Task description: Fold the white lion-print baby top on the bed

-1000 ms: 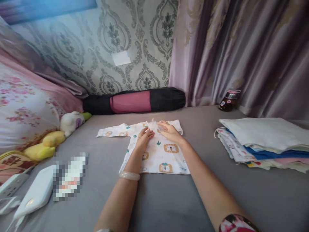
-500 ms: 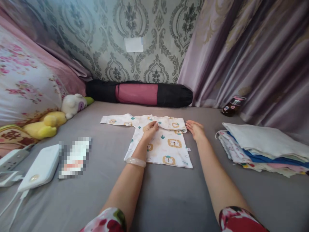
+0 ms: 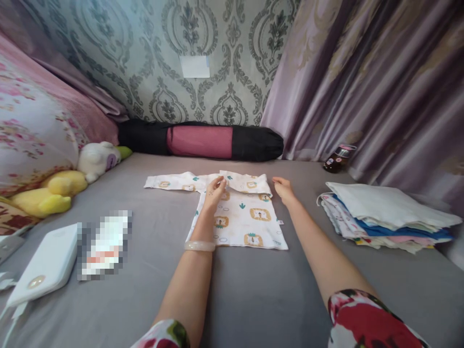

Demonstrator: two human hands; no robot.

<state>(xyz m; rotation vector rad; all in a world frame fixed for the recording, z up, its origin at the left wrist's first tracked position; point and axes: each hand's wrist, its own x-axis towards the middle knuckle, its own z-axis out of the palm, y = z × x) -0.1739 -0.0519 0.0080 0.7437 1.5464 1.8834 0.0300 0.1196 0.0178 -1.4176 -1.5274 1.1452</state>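
A small white long-sleeved shirt (image 3: 237, 220) with lion-face and green leaf prints lies spread on the grey sheet. Its left sleeve stretches out to the side, and the right sleeve is folded across the chest. My left hand (image 3: 215, 193), with a pale bangle on the wrist, is over the upper chest. Its bent fingers are closed on the cuff end of the folded sleeve. Just beyond the shirt's right shoulder fold is my right hand (image 3: 283, 189). It is open with its fingers slightly curled, apart from the cloth and holding nothing visible.
Folded clothes (image 3: 389, 208) are stacked at the right, with a dark bottle (image 3: 337, 158) behind them. A black and pink roll (image 3: 199, 141) lies along the wall. Plush toys (image 3: 60, 193), a white power bank (image 3: 47, 266) with cables and a blurred packet (image 3: 105, 244) are at left.
The view has shifted slightly. My left hand has moved a little left with the sleeve's cuff end. My right hand's fingers, earlier spread by the shoulder fold, are more curled.
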